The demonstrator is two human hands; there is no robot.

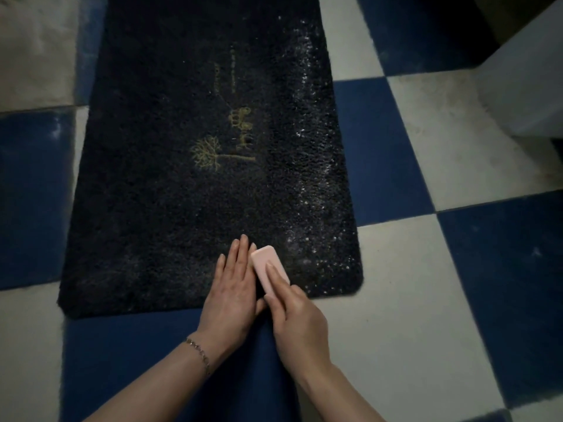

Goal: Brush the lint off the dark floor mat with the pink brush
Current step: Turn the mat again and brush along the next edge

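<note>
The dark floor mat (170, 190) lies lengthwise ahead of me, with a gold tree and writing stitched near its middle. White lint (307, 153) speckles a strip along its right side down to the near right corner. My right hand (294, 315) grips the small pink brush (269, 268) near the mat's front edge, index finger stretched along its back. My left hand (233, 287) presses flat on the mat just left of the brush, fingers straight.
Blue and white checkered floor tiles (457, 269) surround the mat. A pale box-like object (527, 80) stands at the right, close to the mat's far right side. A bracelet circles my left wrist.
</note>
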